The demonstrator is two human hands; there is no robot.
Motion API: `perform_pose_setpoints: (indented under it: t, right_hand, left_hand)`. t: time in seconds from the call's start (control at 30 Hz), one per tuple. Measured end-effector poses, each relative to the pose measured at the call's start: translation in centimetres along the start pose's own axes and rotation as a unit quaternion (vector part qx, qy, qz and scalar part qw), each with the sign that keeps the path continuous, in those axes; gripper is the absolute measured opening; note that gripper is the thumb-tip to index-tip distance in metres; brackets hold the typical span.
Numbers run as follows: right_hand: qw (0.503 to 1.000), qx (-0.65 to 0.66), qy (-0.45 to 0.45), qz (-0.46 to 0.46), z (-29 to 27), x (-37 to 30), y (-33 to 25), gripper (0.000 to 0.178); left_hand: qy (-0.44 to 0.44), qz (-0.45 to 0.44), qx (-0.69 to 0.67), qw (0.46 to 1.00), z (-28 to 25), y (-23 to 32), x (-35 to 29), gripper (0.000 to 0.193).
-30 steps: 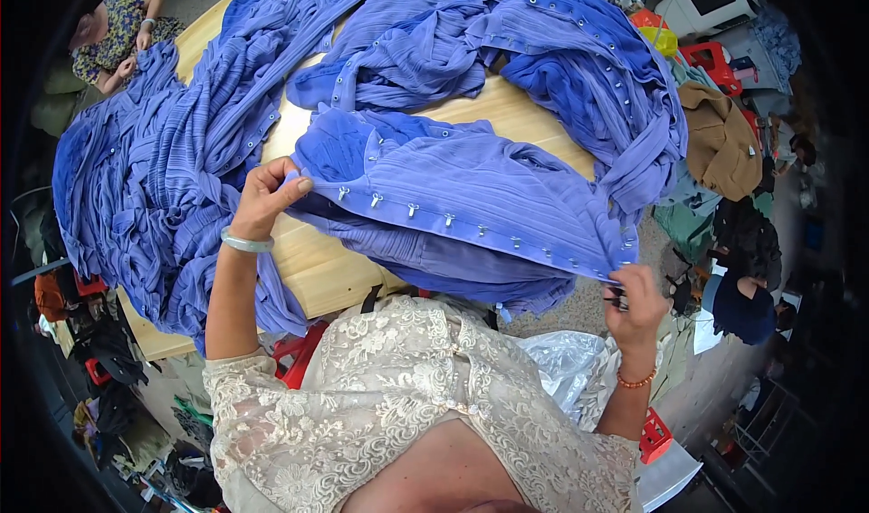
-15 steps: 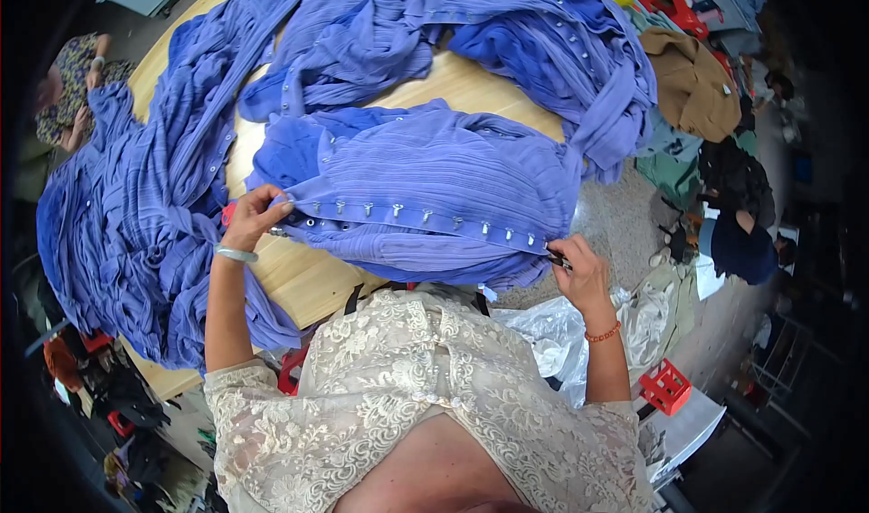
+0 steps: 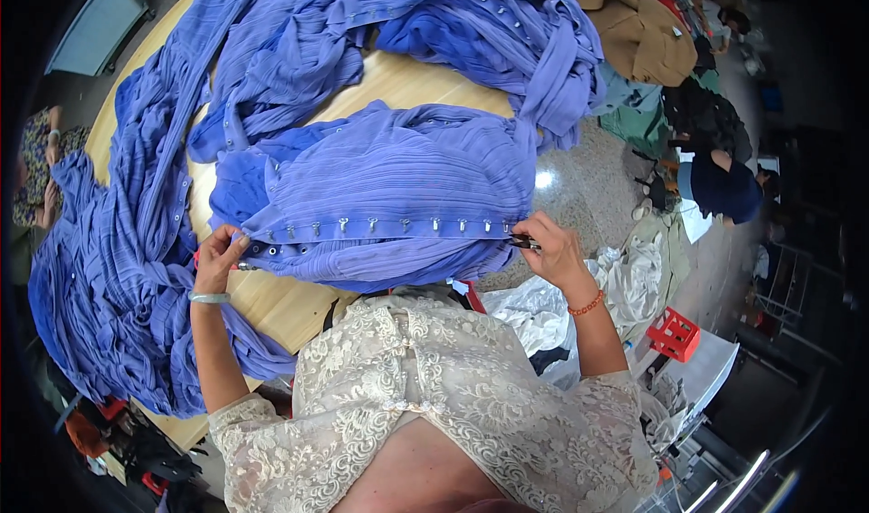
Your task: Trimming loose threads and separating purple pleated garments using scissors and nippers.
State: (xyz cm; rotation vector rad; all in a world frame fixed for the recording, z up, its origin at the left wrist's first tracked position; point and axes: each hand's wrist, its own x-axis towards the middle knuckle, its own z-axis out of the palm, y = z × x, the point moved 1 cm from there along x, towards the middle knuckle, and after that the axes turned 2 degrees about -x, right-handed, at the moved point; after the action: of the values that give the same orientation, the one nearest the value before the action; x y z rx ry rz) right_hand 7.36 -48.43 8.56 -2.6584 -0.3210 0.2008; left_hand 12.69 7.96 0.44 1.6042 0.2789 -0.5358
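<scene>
Pinching garment (image 3: 398,173) by hook strip (image 3: 389,227) with left grip (image 3: 218,253) and right grip (image 3: 555,253) (plus dark tool (image 3: 524,241)); probably light, soft, kinda floppy; best grabbed at strip ends

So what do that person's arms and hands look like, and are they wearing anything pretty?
The sleeves are short, cream and lacy, with a flowery pattern. Below them, the forearms are bare. By the left grip is a smooth, pale bangle; by the right grip, an orange-red beaded bracelet. No gloves!
</scene>
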Motion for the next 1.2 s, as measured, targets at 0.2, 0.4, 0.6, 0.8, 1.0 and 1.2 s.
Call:
perform_pose_setpoints:
  t: [0.2,0.4,0.6,0.8,1.0,1.2]
  right_hand:
    - [0.995,0.089,0.031,-0.020,-0.2,0.4,-0.8,0.021]
    - [0.992,0.066,0.082,-0.071,0.2,3.5,-4.5,0.047]
    - [0.993,0.056,0.049,-0.093,1.5,5.0,-4.8,0.040]
    - [0.984,0.171,0.026,-0.036,1.4,5.1,-4.3,0.024]
    - [0.932,0.356,-0.020,0.070,0.3,4.9,-3.8,0.002]
    - [0.976,0.180,0.018,-0.118,0.0,7.9,-5.9,0.038]
  left_hand:
    - [0.010,0.002,-0.028,1.000,-0.6,-0.4,-0.1,0.008]
    - [0.004,-0.003,-0.025,1.000,-0.7,-0.4,0.0,0.008]
    - [0.013,0.000,-0.009,1.000,-0.5,-0.3,-0.2,0.009]
    - [0.015,-0.007,0.000,1.000,-0.6,-0.4,-0.6,0.012]
    - [0.017,-0.006,0.008,1.000,-0.5,-0.4,-0.6,0.013]
    - [0.020,-0.011,0.013,1.000,-0.4,-0.2,-0.6,0.013]
